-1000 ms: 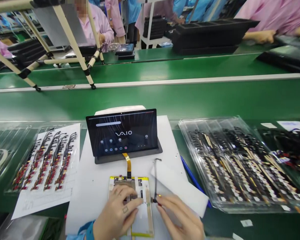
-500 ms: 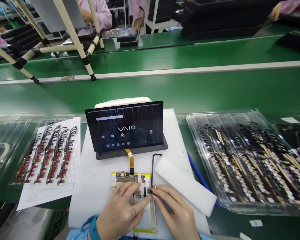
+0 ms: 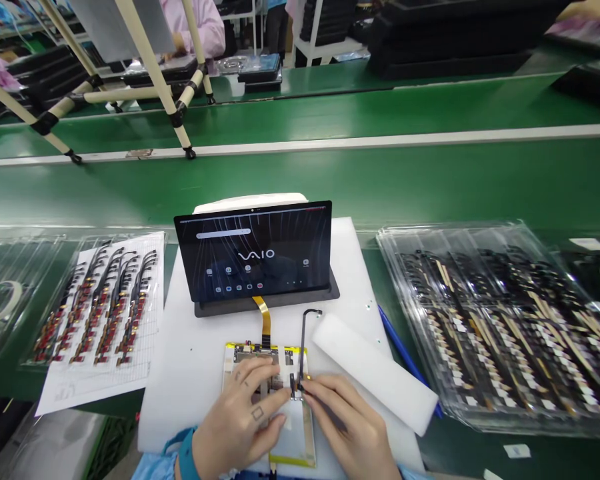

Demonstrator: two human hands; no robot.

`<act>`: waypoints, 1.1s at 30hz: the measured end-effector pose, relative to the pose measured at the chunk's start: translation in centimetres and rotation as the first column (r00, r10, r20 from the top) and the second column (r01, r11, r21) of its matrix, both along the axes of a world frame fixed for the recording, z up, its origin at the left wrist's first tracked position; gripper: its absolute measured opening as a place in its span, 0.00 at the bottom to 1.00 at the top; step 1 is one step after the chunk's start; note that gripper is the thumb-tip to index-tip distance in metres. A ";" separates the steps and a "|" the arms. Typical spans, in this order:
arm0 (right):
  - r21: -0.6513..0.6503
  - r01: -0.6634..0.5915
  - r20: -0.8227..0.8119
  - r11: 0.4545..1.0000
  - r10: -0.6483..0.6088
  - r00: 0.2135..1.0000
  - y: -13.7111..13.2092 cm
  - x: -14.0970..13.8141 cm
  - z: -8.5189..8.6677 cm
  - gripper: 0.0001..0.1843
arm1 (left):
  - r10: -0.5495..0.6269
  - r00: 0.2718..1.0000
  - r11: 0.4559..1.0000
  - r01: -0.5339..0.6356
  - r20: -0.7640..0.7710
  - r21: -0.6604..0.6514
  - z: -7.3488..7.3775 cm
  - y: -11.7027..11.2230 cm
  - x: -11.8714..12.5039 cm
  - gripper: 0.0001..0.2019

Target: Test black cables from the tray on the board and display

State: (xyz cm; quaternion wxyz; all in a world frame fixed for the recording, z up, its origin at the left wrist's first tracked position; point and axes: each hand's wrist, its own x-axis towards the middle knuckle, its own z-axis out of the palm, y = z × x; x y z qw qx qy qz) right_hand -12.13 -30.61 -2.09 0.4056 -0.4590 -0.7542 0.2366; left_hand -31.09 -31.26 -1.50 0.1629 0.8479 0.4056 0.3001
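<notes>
A tablet screen (image 3: 255, 257) stands tilted and lit on a dark stand. A gold ribbon cable (image 3: 264, 320) joins it to a circuit board and flat battery assembly (image 3: 300, 440) edged with yellow tape. My left hand (image 3: 243, 417) lies over the board, fingers stretched out and hiding part of it. With closed fingertips, my right hand (image 3: 353, 423) pinches the lower end of a thin black flex cable (image 3: 303, 343) at the board's right edge. The cable's bent upper end lies on the white foam pad (image 3: 175, 373). My fingertips partly hide the small connector there.
A white foam block (image 3: 375, 373) and a blue pen-like stick (image 3: 403, 343) lie to the right. Clear trays of flex parts (image 3: 490, 320) stand beyond them. At left, small red-and-black cable parts (image 3: 100, 307) rest by paper. A pipe frame (image 3: 150, 57) stands at the back.
My left index finger has drawn back from the flex cable's lower end. That end now sits slightly further left over the board, still in my right fingertips.
</notes>
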 end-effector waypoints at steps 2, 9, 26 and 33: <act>0.002 -0.011 0.007 1.000 0.011 1.000 0.0 0.0 0.0 0.09 | -0.001 1.000 1.000 0.001 0.009 0.000 0.1 0.1 0.0 0.13; 0.010 -0.024 0.041 1.000 0.024 0.999 0.0 0.1 -0.1 0.09 | -0.011 1.000 1.000 0.011 0.013 -0.003 0.2 0.2 0.1 0.13; 0.059 -0.032 0.067 0.998 0.028 0.997 0.4 -0.7 0.0 0.09 | 0.111 0.975 0.991 -0.095 -0.192 0.093 0.2 -0.3 1.1 0.17; 0.242 0.017 0.263 0.970 -0.082 0.961 0.3 1.1 2.2 0.16 | 0.065 0.977 0.998 -0.069 -0.202 -0.011 1.7 -0.4 -0.3 0.17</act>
